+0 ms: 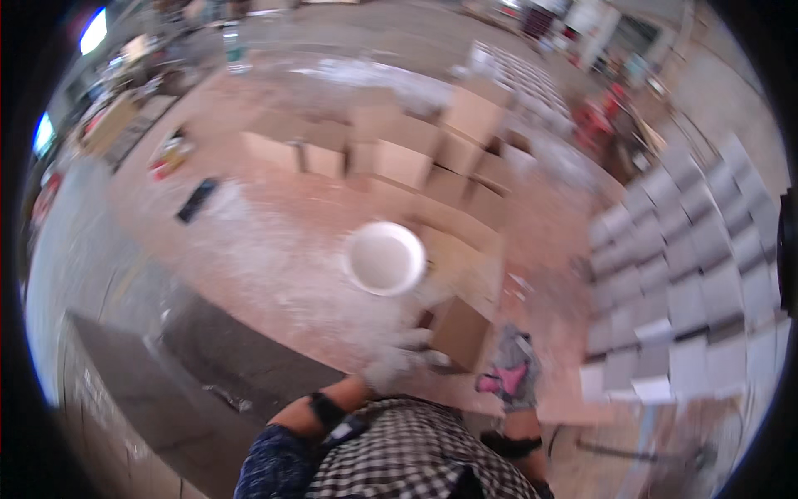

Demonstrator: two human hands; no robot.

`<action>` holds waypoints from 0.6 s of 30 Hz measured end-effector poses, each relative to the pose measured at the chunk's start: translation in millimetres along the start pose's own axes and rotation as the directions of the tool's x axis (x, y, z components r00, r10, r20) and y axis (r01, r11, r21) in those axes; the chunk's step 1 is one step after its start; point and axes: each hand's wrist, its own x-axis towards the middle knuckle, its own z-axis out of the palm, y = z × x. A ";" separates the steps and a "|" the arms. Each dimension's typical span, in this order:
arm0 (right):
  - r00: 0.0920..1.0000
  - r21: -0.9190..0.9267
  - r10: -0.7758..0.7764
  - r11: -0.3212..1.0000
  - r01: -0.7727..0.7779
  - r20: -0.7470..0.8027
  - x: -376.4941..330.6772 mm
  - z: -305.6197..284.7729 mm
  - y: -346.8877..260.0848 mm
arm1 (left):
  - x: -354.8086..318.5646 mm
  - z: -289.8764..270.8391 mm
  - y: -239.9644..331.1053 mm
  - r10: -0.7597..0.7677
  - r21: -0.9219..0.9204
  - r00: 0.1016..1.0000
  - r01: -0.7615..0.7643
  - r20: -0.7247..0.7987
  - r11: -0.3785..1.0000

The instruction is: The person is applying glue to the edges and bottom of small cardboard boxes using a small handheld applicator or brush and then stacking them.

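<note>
My left hand (pixel 394 364), in a pale work glove, is closed at the near left side of a small brown cardboard box (pixel 462 334), its fingers along the edge. Just right of that box is my right hand (pixel 510 368), in a grey glove with a pink patch, apart from the box. Blur hides how its fingers are bent. Beyond the box stands a round white tub (pixel 384 259), pale inside, on the reddish, white-dusted table (pixel 274 249).
Several brown cardboard boxes (pixel 407 154) stand grouped at the far middle. Stacked white boxes (pixel 690 266) rise at the right. A dark phone-like object (pixel 198 200) lies at the left, with a clear bottle (pixel 233 48) farther back. A dark panel (pixel 233 358) borders the table's near left.
</note>
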 end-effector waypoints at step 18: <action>0.990 -0.329 0.133 0.938 -0.109 0.052 36.3 86.5 15.2 | -69.4 -68.9 -36.1 0.129 0.061 0.924 -0.115 -0.359 0.992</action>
